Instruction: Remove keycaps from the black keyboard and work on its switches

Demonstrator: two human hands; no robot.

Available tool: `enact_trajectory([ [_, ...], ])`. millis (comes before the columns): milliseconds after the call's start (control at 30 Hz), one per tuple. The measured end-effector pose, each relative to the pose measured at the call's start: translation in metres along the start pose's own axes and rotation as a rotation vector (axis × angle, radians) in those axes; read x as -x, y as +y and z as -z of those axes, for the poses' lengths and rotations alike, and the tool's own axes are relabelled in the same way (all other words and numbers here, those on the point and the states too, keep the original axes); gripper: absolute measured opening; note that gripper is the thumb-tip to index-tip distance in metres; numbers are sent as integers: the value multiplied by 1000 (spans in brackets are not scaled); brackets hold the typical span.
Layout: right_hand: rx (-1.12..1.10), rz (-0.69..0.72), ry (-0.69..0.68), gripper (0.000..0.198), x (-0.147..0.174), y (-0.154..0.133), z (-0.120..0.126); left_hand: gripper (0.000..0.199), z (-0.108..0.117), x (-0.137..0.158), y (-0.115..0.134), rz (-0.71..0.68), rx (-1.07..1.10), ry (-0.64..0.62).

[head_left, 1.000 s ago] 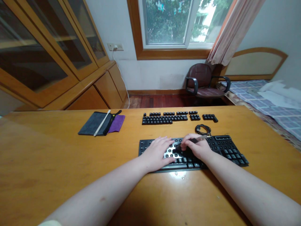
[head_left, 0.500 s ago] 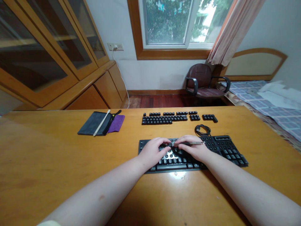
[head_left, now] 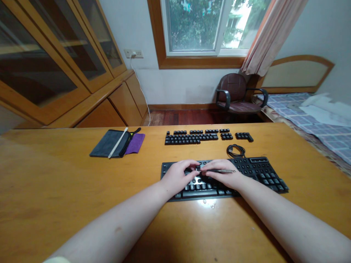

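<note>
Yellow-brown wooden desk (head_left: pixel 90 186), black plastic keyboard (head_left: pixel 214 192); left hand (head_left: pixel 177 177) curled over it, grip unclear; right hand (head_left: pixel 229 178) holds slim silvery tool (head_left: pixel 227 171).

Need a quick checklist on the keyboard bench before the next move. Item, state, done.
1. Keyboard flat on the table: ok.
2. Thin tool in the right hand: ok, lying along the hand, tip end toward the left hand.
3. Left hand gripping a key: cannot tell; its fingers are at the keyboard, but the contact is too small to make out.
4. Loose keys sorted together: ok, set in rows and groups behind the keyboard.
5. Cable out from under the hands: ok, coiled behind the keyboard.
6. All keys fitted: not ok, upper rows are bare.
</note>
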State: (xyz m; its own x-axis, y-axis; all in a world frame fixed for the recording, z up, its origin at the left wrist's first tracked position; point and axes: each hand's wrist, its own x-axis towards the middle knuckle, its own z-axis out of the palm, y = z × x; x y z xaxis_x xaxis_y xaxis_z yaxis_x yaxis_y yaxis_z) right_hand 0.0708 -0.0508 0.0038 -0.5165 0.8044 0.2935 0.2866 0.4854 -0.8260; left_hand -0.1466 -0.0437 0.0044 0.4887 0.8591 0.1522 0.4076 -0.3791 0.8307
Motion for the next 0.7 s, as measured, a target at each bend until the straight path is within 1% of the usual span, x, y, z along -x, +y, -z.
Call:
enact_trajectory([
  [67,23,30,-16,18,0,-1,0,21,0,-1,0,28,48,-9],
  [167,50,75,-61,18,0,-3,0,17,0,-3,0,50,66,-12],
  [267,18,89,-66,17,2,-4,2,17,-1,-3,-2,57,88,0],
  [333,0,92,-10,20,4,-3,2,18,-1,-3,-4,70,116,8],
  [400,11,95,93,24,6,0,3,17,-2,-3,-6,88,145,10],
  [467,64,98,187,26,7,1,4,15,-2,-3,-7,103,166,-1],
  [500,109,100,203,27,7,1,5,14,-2,-3,-7,107,177,-9],
  [567,228,98,157,27,6,-1,6,13,-1,-3,-4,103,200,-29],
  [633,340,91,55,28,5,-5,6,13,1,-3,-1,87,208,-48],
  [700,406,89,-21,31,3,-9,3,12,2,-3,1,59,194,-67],
])
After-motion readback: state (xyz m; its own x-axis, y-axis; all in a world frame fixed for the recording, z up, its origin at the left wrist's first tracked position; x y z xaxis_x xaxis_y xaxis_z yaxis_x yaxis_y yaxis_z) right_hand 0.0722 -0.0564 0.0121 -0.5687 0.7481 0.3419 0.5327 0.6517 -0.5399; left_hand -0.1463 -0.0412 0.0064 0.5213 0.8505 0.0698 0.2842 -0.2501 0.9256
